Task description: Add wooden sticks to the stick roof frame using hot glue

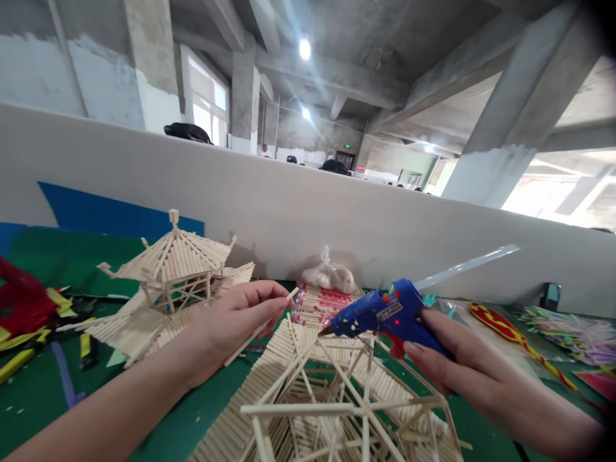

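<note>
My left hand [250, 311] pinches a thin wooden stick [240, 351], its upper end poking out past the fingertips. In my right hand [447, 359] is a blue hot glue gun [375, 312] with a small red light lit and a clear glue stick [469, 264] jutting from its back. The gun's nozzle points left, at the top of a wooden-stick frame [308, 409]; whether it touches cannot be told. This half-built frame stands at the front, with open beams and slatted lower roofs. Behind my left hand sits a pagoda model [176, 256] of the same sticks.
Red-tipped sticks [320, 303] lie behind the frame, beside a clear knotted bag [330, 273]. Yellow-handled pliers [22, 362] and red cloth [26, 298] are at the left. Colourful strips [568, 330] and a red-yellow ornament [500, 324] lie right. A white partition [289, 212] borders the green table.
</note>
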